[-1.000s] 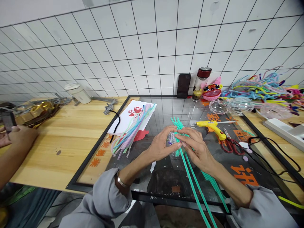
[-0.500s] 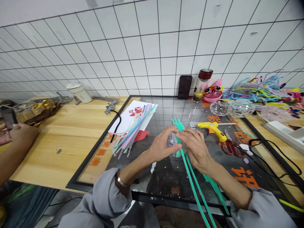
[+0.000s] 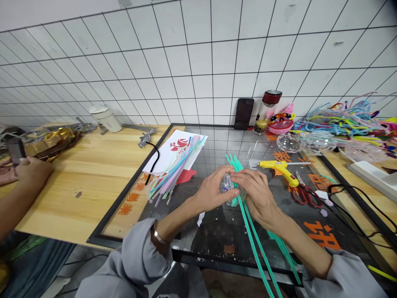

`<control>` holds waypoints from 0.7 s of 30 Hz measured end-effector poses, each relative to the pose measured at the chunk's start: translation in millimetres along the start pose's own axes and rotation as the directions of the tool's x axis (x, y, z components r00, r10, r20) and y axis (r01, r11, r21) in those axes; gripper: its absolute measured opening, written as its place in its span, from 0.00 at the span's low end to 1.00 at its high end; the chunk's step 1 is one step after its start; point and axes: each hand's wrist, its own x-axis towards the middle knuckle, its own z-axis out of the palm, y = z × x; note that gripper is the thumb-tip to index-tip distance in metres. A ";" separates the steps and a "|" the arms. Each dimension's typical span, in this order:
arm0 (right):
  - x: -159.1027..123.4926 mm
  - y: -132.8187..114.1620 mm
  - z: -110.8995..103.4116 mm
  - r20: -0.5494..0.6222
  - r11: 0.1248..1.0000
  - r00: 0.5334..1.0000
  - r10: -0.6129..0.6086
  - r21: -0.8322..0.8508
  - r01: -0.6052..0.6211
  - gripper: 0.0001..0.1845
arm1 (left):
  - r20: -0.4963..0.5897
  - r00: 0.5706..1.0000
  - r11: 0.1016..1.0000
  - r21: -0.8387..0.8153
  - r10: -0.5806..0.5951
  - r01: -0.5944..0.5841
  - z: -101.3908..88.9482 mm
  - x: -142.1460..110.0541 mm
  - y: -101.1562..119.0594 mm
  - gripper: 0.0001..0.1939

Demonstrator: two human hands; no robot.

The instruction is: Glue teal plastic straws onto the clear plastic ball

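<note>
Several long green pipe cleaners [image 3: 252, 234] run between my hands, their short ends pointing at the wall and the long ends hanging past the table's front edge. My left hand [image 3: 217, 187] is curved around a clear, shiny plastic piece [image 3: 227, 182], thumb pressed on the stems beside it. Opposite, my right hand [image 3: 256, 191] has its fingers closed over the same stems, its fingertips meeting my left ones. Much of the plastic piece is hidden by fingers, so its full shape is unclear. More green stems [image 3: 283, 250] lie under my right forearm.
A yellow glue gun [image 3: 281, 166], red-handled scissors [image 3: 305, 194] and a black cord lie to the right. Pastel pipe cleaners [image 3: 175, 169] rest on white paper at left. A phone [image 3: 244, 114] and glass bottle [image 3: 267, 111] stand at the wall. Another person's hand [image 3: 34, 174] holds a phone.
The view has turned slightly left. My right fingers have shifted a little over the green stems; my left hand keeps its grip.
</note>
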 end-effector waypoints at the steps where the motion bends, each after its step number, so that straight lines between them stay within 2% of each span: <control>1: 0.1 0.2 -0.8 0.006 0.999 1.000 0.014 0.029 -0.014 0.29 | -0.001 1.000 1.000 0.002 0.002 -0.002 0.0 0.0 0.2 0.24; 9: 0.0 -0.4 -4.8 0.019 0.991 0.997 0.072 0.107 -0.074 0.35 | 0.005 1.000 1.000 0.017 -0.023 0.023 0.0 -1.3 1.2 0.25; 21: 0.6 -1.3 -6.8 0.028 0.986 0.996 0.084 0.139 -0.088 0.34 | -0.003 1.000 0.999 0.031 -0.023 0.023 0.8 -2.6 -0.5 0.26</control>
